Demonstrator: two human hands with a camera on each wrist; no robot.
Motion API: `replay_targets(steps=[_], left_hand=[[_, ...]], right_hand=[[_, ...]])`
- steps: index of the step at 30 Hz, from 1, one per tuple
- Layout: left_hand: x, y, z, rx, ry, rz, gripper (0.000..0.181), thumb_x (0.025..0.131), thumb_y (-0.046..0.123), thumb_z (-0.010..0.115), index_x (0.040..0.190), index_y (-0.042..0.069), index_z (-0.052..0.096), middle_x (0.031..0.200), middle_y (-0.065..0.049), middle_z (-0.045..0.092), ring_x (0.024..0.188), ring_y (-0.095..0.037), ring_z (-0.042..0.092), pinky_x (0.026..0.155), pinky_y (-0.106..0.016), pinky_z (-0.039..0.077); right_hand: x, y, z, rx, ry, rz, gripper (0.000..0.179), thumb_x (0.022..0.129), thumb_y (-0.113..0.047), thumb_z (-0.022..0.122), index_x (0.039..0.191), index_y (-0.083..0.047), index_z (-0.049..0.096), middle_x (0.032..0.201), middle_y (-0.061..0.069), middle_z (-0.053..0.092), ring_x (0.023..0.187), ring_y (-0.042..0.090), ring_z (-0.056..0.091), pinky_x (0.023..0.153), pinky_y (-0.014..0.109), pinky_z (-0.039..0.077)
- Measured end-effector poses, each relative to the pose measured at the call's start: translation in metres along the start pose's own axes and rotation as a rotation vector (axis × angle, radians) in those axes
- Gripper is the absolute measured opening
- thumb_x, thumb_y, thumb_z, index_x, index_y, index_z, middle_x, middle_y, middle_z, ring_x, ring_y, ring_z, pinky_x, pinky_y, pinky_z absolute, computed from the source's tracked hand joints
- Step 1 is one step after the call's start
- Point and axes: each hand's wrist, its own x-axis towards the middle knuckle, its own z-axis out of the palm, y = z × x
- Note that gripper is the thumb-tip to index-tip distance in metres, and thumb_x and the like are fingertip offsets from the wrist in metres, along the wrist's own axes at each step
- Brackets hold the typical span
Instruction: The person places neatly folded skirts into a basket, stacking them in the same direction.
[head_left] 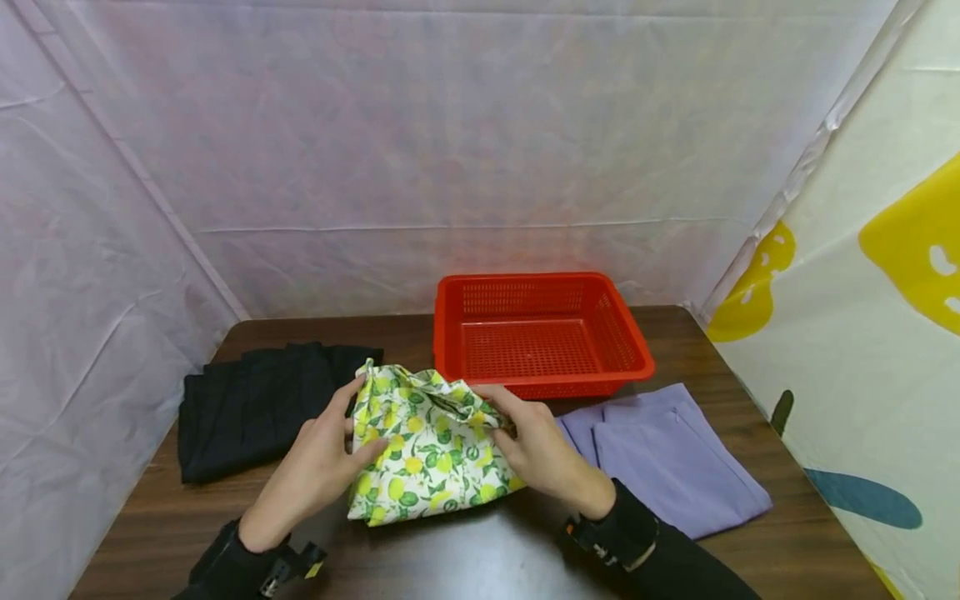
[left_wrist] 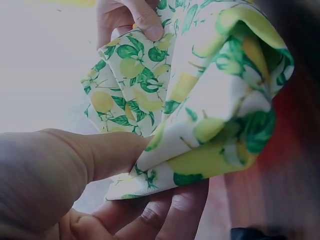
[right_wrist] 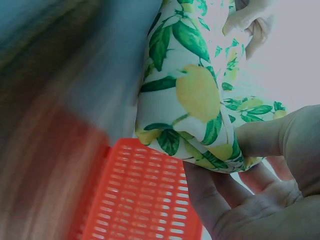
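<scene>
A folded cloth printed with lemons and green leaves (head_left: 427, 458) is held up between both hands in the middle of the head view. My left hand (head_left: 322, 454) grips its left edge, thumb on the near face and fingers behind. On the right edge, my right hand (head_left: 540, 446) pinches the fabric near the top corner. The upper edge sags into loose folds. In the left wrist view the cloth (left_wrist: 210, 130) lies between thumb and fingers. The right wrist view shows the thumb and fingers around a corner of the cloth (right_wrist: 195, 100).
A red plastic basket (head_left: 446, 333) with perforated sides stands behind the cloth at the table's back. Folded black fabric (head_left: 247, 408) lies at the left, and folded lavender fabric (head_left: 667, 458) at the right. The brown wooden table (head_left: 187, 533) meets white fabric walls behind and beside it.
</scene>
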Motion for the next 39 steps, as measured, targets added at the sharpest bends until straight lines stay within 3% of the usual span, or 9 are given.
replay_targets(steps=[5, 9, 15, 19, 22, 25, 30, 35, 39], left_hand=[[0.005, 0.01, -0.011, -0.002, 0.02, 0.051, 0.101, 0.111, 0.029, 0.083, 0.187, 0.012, 0.019, 0.071, -0.003, 0.056, 0.053, -0.015, 0.047, 0.054, -0.029, 0.04], [0.009, 0.02, -0.017, -0.002, 0.027, 0.074, 0.101, 0.112, 0.032, 0.082, 0.187, 0.013, 0.017, 0.072, -0.003, 0.056, 0.053, -0.017, 0.048, 0.054, -0.03, 0.04], [0.019, 0.034, -0.022, -0.012, 0.032, 0.111, 0.102, 0.113, 0.036, 0.082, 0.187, 0.014, 0.016, 0.076, -0.004, 0.06, 0.055, -0.017, 0.049, 0.055, -0.03, 0.041], [0.028, 0.042, -0.025, -0.035, 0.031, 0.135, 0.102, 0.113, 0.036, 0.081, 0.188, 0.013, 0.016, 0.104, -0.016, 0.083, 0.062, -0.014, 0.063, 0.059, -0.03, 0.05], [0.037, 0.049, -0.027, -0.044, 0.033, 0.157, 0.101, 0.114, 0.036, 0.08, 0.188, 0.012, 0.016, 0.131, -0.024, 0.085, 0.07, -0.013, 0.072, 0.066, -0.034, 0.057], [0.049, 0.054, -0.028, -0.034, 0.042, 0.182, 0.1, 0.114, 0.038, 0.079, 0.188, 0.012, 0.016, 0.137, -0.026, 0.083, 0.074, -0.013, 0.076, 0.071, -0.036, 0.06], [0.074, 0.062, -0.024, -0.058, 0.038, 0.232, 0.097, 0.116, 0.038, 0.077, 0.188, 0.013, 0.017, 0.144, -0.027, 0.081, 0.092, -0.022, 0.086, 0.078, -0.037, 0.067], [0.098, 0.068, -0.017, -0.052, 0.043, 0.267, 0.095, 0.116, 0.037, 0.077, 0.187, 0.011, 0.02, 0.148, -0.029, 0.078, 0.115, -0.035, 0.086, 0.082, -0.039, 0.07], [0.119, 0.071, -0.014, -0.049, 0.034, 0.268, 0.092, 0.116, 0.037, 0.077, 0.186, 0.01, 0.023, 0.144, -0.027, 0.08, 0.116, -0.037, 0.085, 0.089, -0.045, 0.069]], right_hand=[[0.002, -0.004, -0.009, 0.043, 0.059, 0.053, 0.063, 0.105, 0.011, 0.078, 0.161, -0.015, 0.066, 0.127, 0.007, 0.086, 0.069, 0.001, 0.049, 0.064, 0.021, 0.045], [0.004, -0.005, -0.019, 0.075, 0.087, 0.112, 0.053, 0.105, 0.007, 0.08, 0.154, -0.012, 0.072, 0.104, 0.006, 0.087, 0.061, 0.001, 0.046, 0.06, 0.02, 0.042], [0.007, -0.002, -0.036, 0.099, 0.114, 0.187, 0.034, 0.104, 0.002, 0.084, 0.136, -0.008, 0.08, 0.071, 0.002, 0.064, 0.055, -0.001, 0.038, 0.055, 0.021, 0.036], [0.011, -0.001, -0.049, 0.132, 0.125, 0.238, 0.03, 0.104, -0.002, 0.086, 0.133, -0.007, 0.08, 0.083, 0.006, 0.076, 0.054, 0.003, 0.048, 0.054, 0.022, 0.038], [0.017, -0.001, -0.06, 0.181, 0.138, 0.281, 0.031, 0.104, -0.002, 0.086, 0.134, -0.007, 0.08, 0.113, 0.012, 0.088, 0.07, 0.01, 0.074, 0.059, 0.024, 0.052], [0.024, 0.002, -0.071, 0.218, 0.154, 0.321, 0.033, 0.105, -0.004, 0.086, 0.137, -0.006, 0.08, 0.125, 0.017, 0.088, 0.091, 0.021, 0.088, 0.069, 0.028, 0.066], [0.033, 0.016, -0.089, 0.205, 0.17, 0.397, 0.037, 0.105, -0.009, 0.087, 0.141, -0.006, 0.079, 0.126, 0.021, 0.088, 0.093, 0.026, 0.088, 0.075, 0.032, 0.07], [0.043, 0.031, -0.103, 0.142, 0.168, 0.455, 0.035, 0.107, -0.013, 0.086, 0.141, -0.005, 0.078, 0.126, 0.021, 0.088, 0.09, 0.02, 0.084, 0.071, 0.028, 0.065], [0.053, 0.039, -0.114, 0.102, 0.168, 0.477, 0.037, 0.108, -0.015, 0.085, 0.143, -0.004, 0.078, 0.127, 0.022, 0.087, 0.078, 0.017, 0.075, 0.064, 0.027, 0.055]])
